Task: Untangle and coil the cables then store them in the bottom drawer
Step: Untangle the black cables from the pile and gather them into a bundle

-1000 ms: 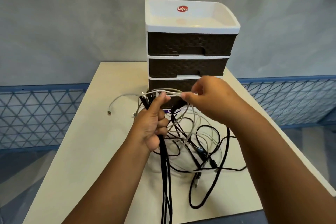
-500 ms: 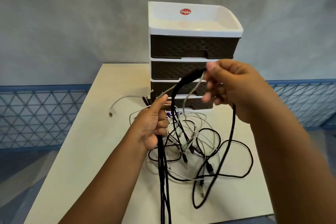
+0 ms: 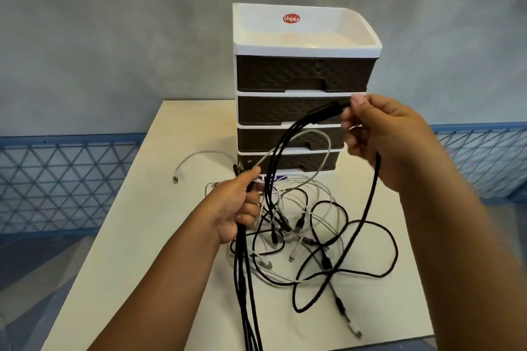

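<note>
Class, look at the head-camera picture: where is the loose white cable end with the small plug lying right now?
In the head view, the white cable end lies on the table, left of the drawer unit and beyond the left hand, apart from the tangle of cables.

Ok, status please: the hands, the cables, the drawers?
Left hand grips black cable bundle. Right hand pinches black loop, raised. Tangle on table. Bottom drawer closed.
</note>
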Tool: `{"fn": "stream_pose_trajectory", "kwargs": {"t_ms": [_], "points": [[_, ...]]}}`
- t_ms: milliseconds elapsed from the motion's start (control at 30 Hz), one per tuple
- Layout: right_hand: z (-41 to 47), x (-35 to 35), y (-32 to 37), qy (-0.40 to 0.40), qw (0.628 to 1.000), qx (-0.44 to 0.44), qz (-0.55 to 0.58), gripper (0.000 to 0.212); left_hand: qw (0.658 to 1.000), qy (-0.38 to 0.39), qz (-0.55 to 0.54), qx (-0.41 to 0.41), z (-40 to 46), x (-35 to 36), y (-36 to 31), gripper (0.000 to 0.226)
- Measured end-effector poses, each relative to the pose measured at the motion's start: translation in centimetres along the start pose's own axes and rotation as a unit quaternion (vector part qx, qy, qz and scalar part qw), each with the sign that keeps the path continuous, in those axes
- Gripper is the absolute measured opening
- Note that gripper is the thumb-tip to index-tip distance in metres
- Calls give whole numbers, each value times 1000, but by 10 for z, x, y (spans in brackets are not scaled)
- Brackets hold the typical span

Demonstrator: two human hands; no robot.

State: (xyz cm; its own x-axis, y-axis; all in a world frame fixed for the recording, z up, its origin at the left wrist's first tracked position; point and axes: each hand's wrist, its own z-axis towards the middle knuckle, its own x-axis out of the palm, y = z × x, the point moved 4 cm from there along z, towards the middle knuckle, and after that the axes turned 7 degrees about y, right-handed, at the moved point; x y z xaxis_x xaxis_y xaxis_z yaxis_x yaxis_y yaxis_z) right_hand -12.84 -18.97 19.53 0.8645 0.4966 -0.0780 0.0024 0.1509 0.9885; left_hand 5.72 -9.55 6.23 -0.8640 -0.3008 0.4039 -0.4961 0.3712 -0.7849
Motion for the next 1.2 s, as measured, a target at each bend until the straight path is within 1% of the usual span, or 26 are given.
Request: {"fn": "stream_pose_trajectory", "kwargs": {"t_ms": [67,100,167,233,333,433,533,567,633,700,733,767,833,867,900,933,967,1000,1033,1067,1100,1133,1200], "points": [[-2,3,-10,48,983,53,171,29,1000,-4,23,-21,0,-2,5,30],[-3,3,-12,59,971,62,222,30,999,-7,30,-30,0,-3,7,30],[-3,4,-10,67,955,44,286,33,998,-11,32,-47,0,-3,10,31],[-2,3,-6,79,947,10,312,34,998,-15,19,-57,0,-4,12,34],[-4,3,1,115,943,-35,310,31,997,7,-25,-68,0,-4,13,40],[-13,10,-2,141,936,-58,317,29,987,54,-130,-79,-1,0,16,42],[-29,27,-21,198,926,-40,320,22,960,127,-238,-69,-4,9,15,39],[-37,35,-30,228,921,-25,316,19,953,146,-260,-58,-7,11,14,44],[-53,47,-53,273,916,18,295,15,946,158,-281,-30,-11,11,12,62],[-71,56,-77,303,915,61,260,7,954,135,-269,-5,-15,8,9,73],[-79,59,-88,330,910,78,240,7,963,115,-245,6,-17,7,8,71],[-87,62,-96,367,899,98,217,11,973,98,-207,13,-18,7,8,63],[-99,67,-107,467,862,125,157,15,988,80,-129,7,-20,9,11,38],[-102,68,-109,508,845,123,115,12,991,81,-110,-5,-22,11,13,30],[-102,67,-110,530,837,115,73,10,991,85,-104,-19,-24,13,16,29],[-98,66,-110,531,840,105,41,15,990,93,-102,-30,-26,14,19,29],[-91,65,-109,511,853,101,27,22,989,102,-101,-38,-29,14,21,30],[-81,64,-110,465,878,104,29,26,988,109,-98,-44,-32,15,24,31],[-68,62,-112,399,909,114,39,26,988,114,-94,-49,-35,15,25,31],[-54,60,-118,324,937,123,39,23,988,119,-89,-51,-37,15,27,31],[-42,58,-123,256,958,129,16,20,988,124,-84,-50,-40,15,28,31],[-32,58,-129,213,968,135,-17,20,987,129,-80,-48,-43,15,29,31],[-16,64,-136,191,968,149,-65,23,986,145,-77,-41,-50,16,28,30]]}}
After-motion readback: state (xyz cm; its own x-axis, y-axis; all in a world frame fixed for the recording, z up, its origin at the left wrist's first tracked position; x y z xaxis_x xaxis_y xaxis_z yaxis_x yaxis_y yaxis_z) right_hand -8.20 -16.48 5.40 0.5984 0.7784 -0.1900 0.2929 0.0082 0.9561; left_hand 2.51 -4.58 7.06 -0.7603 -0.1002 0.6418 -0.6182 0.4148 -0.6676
